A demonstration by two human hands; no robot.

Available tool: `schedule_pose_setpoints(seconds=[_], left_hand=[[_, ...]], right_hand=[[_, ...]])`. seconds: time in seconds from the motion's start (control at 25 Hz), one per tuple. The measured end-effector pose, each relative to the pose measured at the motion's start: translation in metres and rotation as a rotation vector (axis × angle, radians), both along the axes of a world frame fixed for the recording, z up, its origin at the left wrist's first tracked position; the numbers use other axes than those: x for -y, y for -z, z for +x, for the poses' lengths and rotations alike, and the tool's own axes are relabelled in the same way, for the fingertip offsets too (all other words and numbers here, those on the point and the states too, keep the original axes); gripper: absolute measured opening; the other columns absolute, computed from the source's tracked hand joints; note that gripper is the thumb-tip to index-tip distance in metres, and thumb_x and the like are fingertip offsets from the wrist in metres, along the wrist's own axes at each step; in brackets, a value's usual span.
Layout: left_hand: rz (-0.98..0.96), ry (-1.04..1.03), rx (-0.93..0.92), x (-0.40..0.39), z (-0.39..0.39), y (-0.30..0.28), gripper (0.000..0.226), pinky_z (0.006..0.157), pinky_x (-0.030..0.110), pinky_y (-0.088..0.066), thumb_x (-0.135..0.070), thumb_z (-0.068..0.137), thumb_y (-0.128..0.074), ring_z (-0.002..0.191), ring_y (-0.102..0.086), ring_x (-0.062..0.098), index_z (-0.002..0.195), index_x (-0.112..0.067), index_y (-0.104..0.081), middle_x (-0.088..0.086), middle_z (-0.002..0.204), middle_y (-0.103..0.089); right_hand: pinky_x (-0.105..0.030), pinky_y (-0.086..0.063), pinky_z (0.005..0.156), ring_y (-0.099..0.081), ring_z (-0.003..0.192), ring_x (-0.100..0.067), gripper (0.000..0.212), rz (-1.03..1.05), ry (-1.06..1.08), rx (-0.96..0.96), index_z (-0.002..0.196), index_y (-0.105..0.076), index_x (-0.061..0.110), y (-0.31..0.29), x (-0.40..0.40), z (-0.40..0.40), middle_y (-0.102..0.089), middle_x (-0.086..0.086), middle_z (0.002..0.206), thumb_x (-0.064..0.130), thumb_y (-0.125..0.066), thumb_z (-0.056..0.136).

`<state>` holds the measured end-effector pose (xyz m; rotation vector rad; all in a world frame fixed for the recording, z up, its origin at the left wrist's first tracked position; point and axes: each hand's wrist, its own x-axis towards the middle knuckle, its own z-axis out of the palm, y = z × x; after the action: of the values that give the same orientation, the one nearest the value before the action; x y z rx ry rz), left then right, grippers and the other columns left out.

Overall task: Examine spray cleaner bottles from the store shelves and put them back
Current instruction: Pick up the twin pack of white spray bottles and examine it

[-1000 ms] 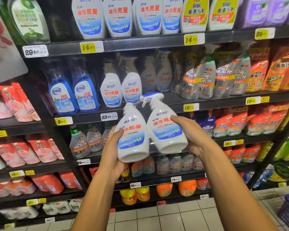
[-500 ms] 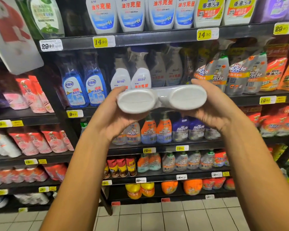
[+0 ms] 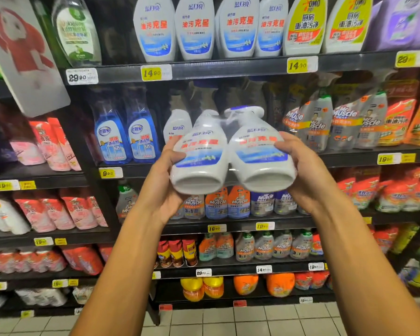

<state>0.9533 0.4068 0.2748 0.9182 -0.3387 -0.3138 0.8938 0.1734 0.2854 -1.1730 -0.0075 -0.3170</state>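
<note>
Store shelves (image 3: pixel 228 69) | left hand (image 3: pixel 165 190), right hand (image 3: pixel 301 175) grip twin-pack spray bottles (image 3: pixel 230 156) (tilted)

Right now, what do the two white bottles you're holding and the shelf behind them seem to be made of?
The two white bottles look like opaque plastic with a smooth, slightly glossy finish, wrapped together in clear film that shows glare between them. The shelf looks like dark painted metal with a dull sheen along its edge, though that is less certain.

twin bottle pack (image 3: pixel 230 151) | tipped back from bases-only view | front labels showing again
</note>
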Motion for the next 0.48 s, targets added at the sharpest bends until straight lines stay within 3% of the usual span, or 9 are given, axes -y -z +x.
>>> schedule_pose_setpoints(seconds=[0.12,0.24,0.48], left_hand=[[-0.052,-0.04,0.085,0.002,0.005,0.012,0.05,0.073,0.036,-0.06,-0.007,0.083,-0.052,0.103,-0.071,0.022,0.126,-0.033,-0.052,-0.003,0.11,-0.075],[-0.032,-0.029,0.202,0.002,0.011,0.018,0.067,0.078,0.035,-0.059,-0.008,0.079,-0.059,0.112,-0.067,0.024,0.139,-0.033,-0.043,-0.001,0.124,-0.069],[0.082,-0.017,0.465,0.0,0.015,0.032,0.08,0.082,0.037,-0.057,-0.022,0.077,-0.077,0.116,-0.063,0.027,0.144,-0.036,-0.036,0.002,0.132,-0.061]], right_hand=[[-0.037,-0.061,0.069,-0.073,0.1,-0.026,0.035,0.081,-0.01,0.049,0.13,-0.051,0.018,0.013,-0.008,0.001,-0.071,-0.01,0.117,0.015,-0.055,0.095],[-0.036,-0.06,0.069,-0.073,0.1,-0.029,0.039,0.122,-0.03,0.083,0.124,-0.058,0.012,0.018,-0.014,0.002,-0.073,-0.013,0.113,0.024,-0.068,0.088],[-0.04,-0.06,0.074,-0.07,0.104,-0.034,0.051,0.021,-0.005,0.257,0.133,-0.052,0.018,0.027,-0.013,0.002,-0.07,-0.014,0.119,0.011,-0.067,0.084]])
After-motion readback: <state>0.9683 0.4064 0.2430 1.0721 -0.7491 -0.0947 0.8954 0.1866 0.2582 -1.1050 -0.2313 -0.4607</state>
